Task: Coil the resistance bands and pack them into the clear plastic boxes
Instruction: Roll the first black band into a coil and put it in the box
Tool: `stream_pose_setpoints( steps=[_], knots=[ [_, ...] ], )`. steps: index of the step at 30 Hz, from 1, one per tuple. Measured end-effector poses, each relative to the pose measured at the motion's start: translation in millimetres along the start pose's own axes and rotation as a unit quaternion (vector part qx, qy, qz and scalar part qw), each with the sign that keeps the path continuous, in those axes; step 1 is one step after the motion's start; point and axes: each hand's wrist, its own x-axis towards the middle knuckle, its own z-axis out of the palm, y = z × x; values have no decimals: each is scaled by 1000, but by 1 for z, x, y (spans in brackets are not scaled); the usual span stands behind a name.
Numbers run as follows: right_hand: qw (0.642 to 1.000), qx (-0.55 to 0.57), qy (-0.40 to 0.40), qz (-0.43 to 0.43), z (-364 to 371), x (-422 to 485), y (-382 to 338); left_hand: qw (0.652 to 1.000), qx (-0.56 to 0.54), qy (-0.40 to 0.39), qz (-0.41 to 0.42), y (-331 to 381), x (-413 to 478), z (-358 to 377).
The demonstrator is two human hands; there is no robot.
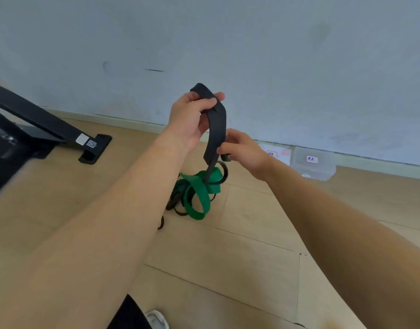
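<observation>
Left grip: The left grip is clenched round the top bend of the black band, with fingers and thumb wrapped over it. The band is held high, seemingly so that its length is drawn clear of the heap below.
Right grip: The right grip is pinched on the same band lower down, on its hanging run. The strap is probably being steadied there so that a first turn of the coil can be formed.
Black band: It is held in the air between both hands and arched over the left fingers. Its lower part trails down into the heap on the floor.
Heap: A green band is looped loosely with thinner black bands directly beneath the hands. None of them is coiled.
Boxes: Two clear plastic boxes are set against the wall, to the right and well apart from the heap. Each is marked with a red-edged label, and packing is judged not yet begun.
Hidden: The left box is partly covered by the right hand. The label writing cannot be read, and the boxes' contents cannot be made out. Where the black band ends inside the heap cannot be told, nor can the thin bands be counted.
Cut off: A black frame is cropped by the left edge, and a shoe by the bottom edge.
</observation>
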Motion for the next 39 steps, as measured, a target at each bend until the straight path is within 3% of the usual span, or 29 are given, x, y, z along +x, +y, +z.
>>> stream_pose_setpoints(
  steps=[8, 13, 17, 20, 23, 27, 31, 35, 37, 39],
  knots=[
    [998, -66, 2, 20, 6, -13, -25, 985, -137, -71, 73, 93, -18, 37],
    [993, -87, 1, 82, 12, -20, -13, 982, -164, -66, 69, 103, -21, 43],
    [981, -80, 132, 118, -6, -23, 2, 981, -185, 9, 59, 95, -13, 22],
    [963, 46, 227, 137, -33, -27, -11, 983, -159, 82, 40, 84, -7, -2],
    [941, 156, 289, 79, -58, -24, -55, 980, -144, 140, 12, 69, -9, -21],
    [970, 77, 232, -20, -72, -20, -108, 974, -188, 122, 9, 74, -19, -10],
    [992, -32, 123, -21, -52, -29, -108, 974, -223, 28, 41, 118, -26, 43],
    [999, 26, 25, -9, -17, -42, -96, 971, -231, -49, 47, 154, -42, 102],
    [999, 33, 25, -8, -4, -43, -91, 972, -220, -64, 45, 162, -51, 121],
    [996, 46, 75, -6, 0, -45, -88, 972, -222, -60, 46, 170, -58, 131]
  ],
)
